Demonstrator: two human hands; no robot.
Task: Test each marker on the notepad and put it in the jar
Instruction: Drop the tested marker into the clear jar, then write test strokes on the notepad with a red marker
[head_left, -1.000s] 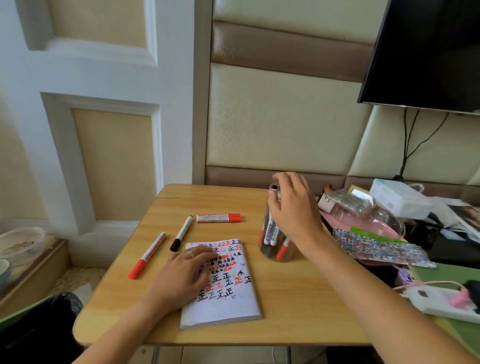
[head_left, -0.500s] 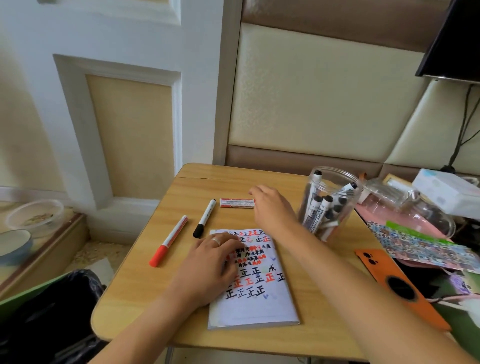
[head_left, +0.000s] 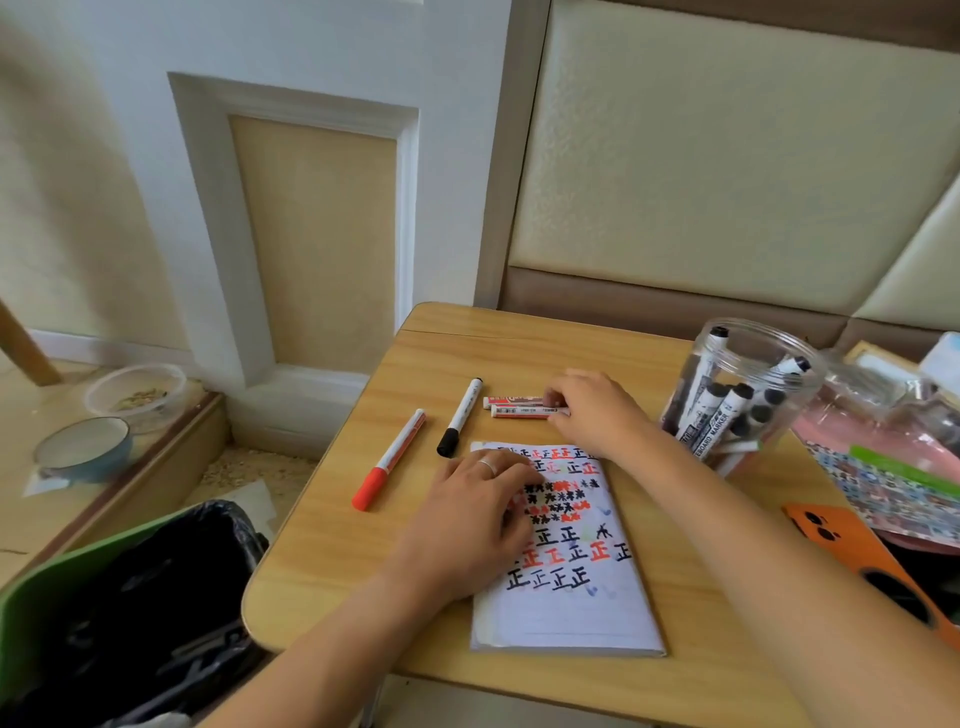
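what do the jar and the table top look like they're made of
The jar looks like clear plastic, possibly glass: the markers inside show straight through its glossy wall. The table top looks like wood-grain laminate, perhaps real wood: pale streaked grain under a smooth sheen.

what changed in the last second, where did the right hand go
The right hand left the top of the jar and crossed left to the short red markers beyond the notepad, now pinching their ends. The left hand stayed flat on the notepad; the long red marker and black marker stayed put.
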